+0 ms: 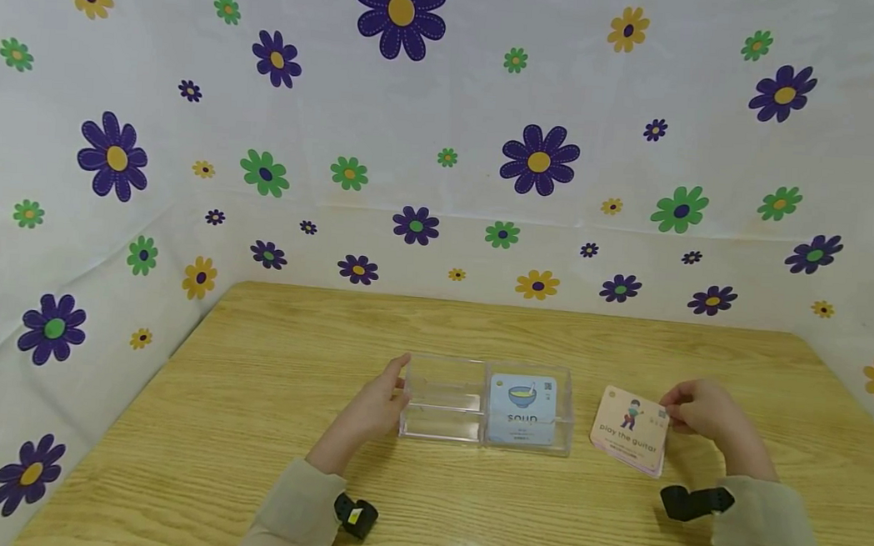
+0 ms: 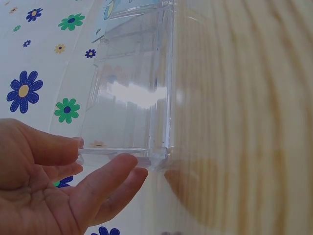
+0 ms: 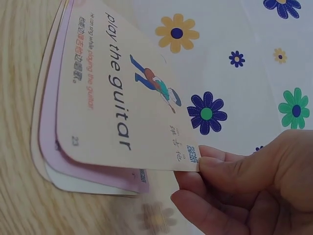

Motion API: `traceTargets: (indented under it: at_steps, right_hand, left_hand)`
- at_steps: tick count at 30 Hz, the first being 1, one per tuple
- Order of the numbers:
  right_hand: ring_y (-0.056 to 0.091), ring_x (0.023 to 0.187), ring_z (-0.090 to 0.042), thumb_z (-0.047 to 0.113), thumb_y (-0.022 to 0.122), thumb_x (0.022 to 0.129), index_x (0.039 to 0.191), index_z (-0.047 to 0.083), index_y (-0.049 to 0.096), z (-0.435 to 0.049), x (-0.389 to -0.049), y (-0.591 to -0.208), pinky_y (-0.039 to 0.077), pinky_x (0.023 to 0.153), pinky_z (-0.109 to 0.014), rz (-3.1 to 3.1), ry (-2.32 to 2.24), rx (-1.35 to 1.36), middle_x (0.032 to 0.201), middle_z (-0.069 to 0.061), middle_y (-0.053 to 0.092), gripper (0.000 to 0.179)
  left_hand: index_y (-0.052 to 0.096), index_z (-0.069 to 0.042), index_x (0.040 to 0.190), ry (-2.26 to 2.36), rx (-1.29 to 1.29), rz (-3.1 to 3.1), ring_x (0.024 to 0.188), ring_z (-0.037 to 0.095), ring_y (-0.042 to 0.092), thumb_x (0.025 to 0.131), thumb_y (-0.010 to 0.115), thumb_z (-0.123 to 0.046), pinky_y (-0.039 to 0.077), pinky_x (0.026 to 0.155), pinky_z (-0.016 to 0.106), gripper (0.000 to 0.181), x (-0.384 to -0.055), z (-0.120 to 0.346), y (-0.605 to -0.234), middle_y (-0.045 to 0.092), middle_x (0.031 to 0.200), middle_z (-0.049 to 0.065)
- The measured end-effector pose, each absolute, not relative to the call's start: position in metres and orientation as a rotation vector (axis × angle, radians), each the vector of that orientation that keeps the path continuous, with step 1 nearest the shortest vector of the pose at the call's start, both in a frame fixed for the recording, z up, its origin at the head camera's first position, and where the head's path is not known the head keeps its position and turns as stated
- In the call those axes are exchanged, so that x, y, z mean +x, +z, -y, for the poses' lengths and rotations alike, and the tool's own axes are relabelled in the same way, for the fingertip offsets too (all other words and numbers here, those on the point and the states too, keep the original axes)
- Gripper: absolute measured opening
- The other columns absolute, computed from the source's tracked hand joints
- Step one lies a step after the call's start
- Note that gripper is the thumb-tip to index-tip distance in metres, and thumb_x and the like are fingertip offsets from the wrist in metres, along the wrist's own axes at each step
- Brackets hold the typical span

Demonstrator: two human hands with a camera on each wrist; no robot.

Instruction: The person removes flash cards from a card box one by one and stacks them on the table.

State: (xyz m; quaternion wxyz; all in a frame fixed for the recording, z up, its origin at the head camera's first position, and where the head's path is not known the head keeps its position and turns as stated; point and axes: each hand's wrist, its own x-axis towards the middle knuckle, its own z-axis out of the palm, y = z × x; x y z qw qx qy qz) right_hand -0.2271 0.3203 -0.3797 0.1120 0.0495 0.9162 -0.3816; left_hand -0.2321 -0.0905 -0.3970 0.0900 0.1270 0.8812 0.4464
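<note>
Fingertips of our right hand (image 1: 708, 416) are pinching one corner of a beige card (image 1: 628, 431), thumb on its face. Down its front we are reading "play the guitar", "He can sing while playing the guitar", smaller Chinese lines, the number 23 and a QR code. A small figure in a green top and blue trousers is holding a red guitar there. The card is lifting at our pinched corner, tilting away from a pink card (image 3: 112, 176), a whitish card (image 3: 78, 183) and another beige edge (image 3: 36, 142), all lying underneath it, to the right of a clear box (image 1: 485, 405) and apart from it.

Our left hand (image 1: 375, 404) is touching the left end of that box, thumb and fingers spreading apart. A divider is splitting the box into two compartments; in the right one a light blue card (image 1: 521, 433) is showing a bowl and the word "soup".

Box and cards are sitting on a wood-grained table (image 1: 329, 325). Black wrist devices (image 1: 354, 517) are hugging our pale sleeves (image 1: 295, 502). Beyond, a white backdrop (image 1: 448, 98) is displaying purple, green and yellow flowers.
</note>
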Motion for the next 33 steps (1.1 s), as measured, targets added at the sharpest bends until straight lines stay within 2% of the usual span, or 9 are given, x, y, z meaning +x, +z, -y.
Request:
traceTargets:
  at_steps: [24,29,33]
  right_hand:
    - [0.048,0.070,-0.021,-0.003,0.052,0.084,0.090,-0.011,0.057,-0.325,-0.231,-0.393,0.046,0.059,-0.029,-2.687,-0.999,0.148,0.080,-0.014,0.053,0.011]
    - [0.048,0.071,-0.022,-0.001,0.052,0.085,0.090,-0.011,0.057,-0.325,-0.231,-0.392,0.046,0.060,-0.029,-2.678,-1.000,0.159,0.080,-0.014,0.053,0.012]
    - [0.048,0.070,-0.021,0.003,0.054,0.085,0.089,-0.010,0.058,-0.325,-0.231,-0.393,0.045,0.059,-0.029,-2.689,-0.980,0.151,0.079,-0.012,0.053,0.013]
  left_hand:
    - [0.016,0.001,0.139,1.340,0.387,-2.608,0.092,0.032,0.054,0.091,0.041,0.002,0.043,0.056,0.030,0.053,-0.231,0.091,-0.395,0.038,0.123,0.034]
    - [0.017,0.001,0.138,1.336,0.391,-2.622,0.095,0.033,0.053,0.091,0.041,0.002,0.045,0.062,0.031,0.053,-0.231,0.091,-0.395,0.039,0.122,0.033]
    - [0.017,0.002,0.138,1.348,0.397,-2.614,0.093,0.032,0.054,0.091,0.041,0.002,0.046,0.061,0.031,0.053,-0.231,0.090,-0.396,0.039,0.122,0.034]
